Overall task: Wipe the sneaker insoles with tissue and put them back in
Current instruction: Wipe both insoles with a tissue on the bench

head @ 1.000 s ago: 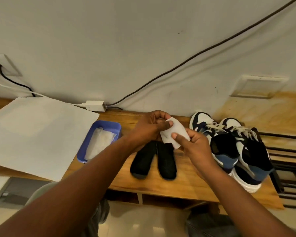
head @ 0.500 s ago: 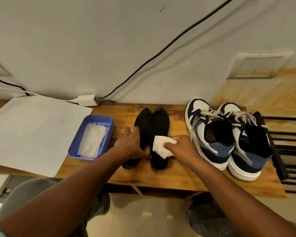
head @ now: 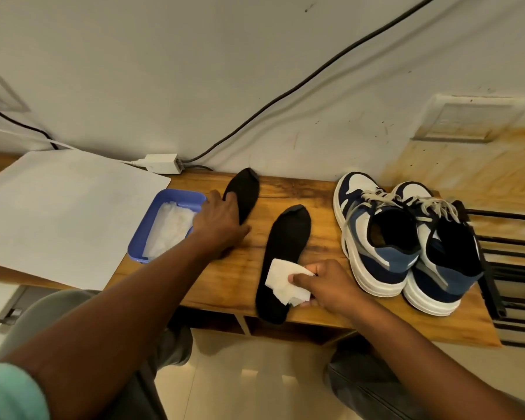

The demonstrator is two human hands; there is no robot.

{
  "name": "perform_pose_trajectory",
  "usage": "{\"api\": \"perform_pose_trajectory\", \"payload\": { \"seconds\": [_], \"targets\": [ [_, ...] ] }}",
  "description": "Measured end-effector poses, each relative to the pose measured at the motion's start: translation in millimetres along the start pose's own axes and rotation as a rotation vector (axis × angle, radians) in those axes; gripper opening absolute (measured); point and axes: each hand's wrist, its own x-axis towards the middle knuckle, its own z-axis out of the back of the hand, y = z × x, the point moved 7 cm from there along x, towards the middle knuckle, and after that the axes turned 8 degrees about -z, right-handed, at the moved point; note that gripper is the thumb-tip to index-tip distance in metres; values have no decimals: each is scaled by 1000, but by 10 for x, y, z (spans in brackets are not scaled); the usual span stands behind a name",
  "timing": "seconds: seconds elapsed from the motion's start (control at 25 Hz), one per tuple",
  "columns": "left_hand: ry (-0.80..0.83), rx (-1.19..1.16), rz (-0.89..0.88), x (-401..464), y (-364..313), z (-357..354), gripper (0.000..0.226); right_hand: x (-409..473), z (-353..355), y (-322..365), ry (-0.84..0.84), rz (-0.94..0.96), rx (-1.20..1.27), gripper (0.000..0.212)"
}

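Now split apart, no longer side by side as 0.5 s ago: 2 black insoles on the wooden table (head: 322, 189). Left insole (head: 245, 192) slid toward the blue tray (head: 152, 225), toe near the wall, pinned flat under the left hand (head: 219, 222), fingers spread and pressing down, closed around nothing. Right insole (head: 288, 237) angled near the front edge, heel just over the lip. Folded white tissue (head: 282, 280) pinched in the grip of the right hand (head: 328, 283), thumb and fingertips closed on it, pressed onto the heel half of the right insole. More tissue (head: 172, 228) heaped in the tray. To the right, well clear of the insoles, 2 blue-and-white sneakers (head: 406, 237) upright, touching each other, same spot as before. White sheet (head: 61, 213) lying left of the tray.
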Motion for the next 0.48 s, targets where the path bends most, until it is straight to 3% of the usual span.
{"api": "perform_pose_trajectory", "payload": {
  "seconds": [0.08, 0.2, 0.32, 0.4, 0.48],
  "targets": [
    [23, -35, -67, -70, -69, 41, 70, -85, -22, -14, 33, 29, -140, 15],
    [132, -148, -164, -285, -215, -22, 43, -170, 246, 368, -315, 329, -425, 9],
    [403, -247, -111, -553, -293, -369, 38, -286, 414, 748, -578, 664, -395, 14],
    [484, -246, -99, -686, -381, -574, 32, -178, 307, 766, -599, 777, -539, 23],
    [390, -166, -157, -708, -465, -622, 22, 5, 56, 638, -491, 767, -786, 27]
  ]
}}
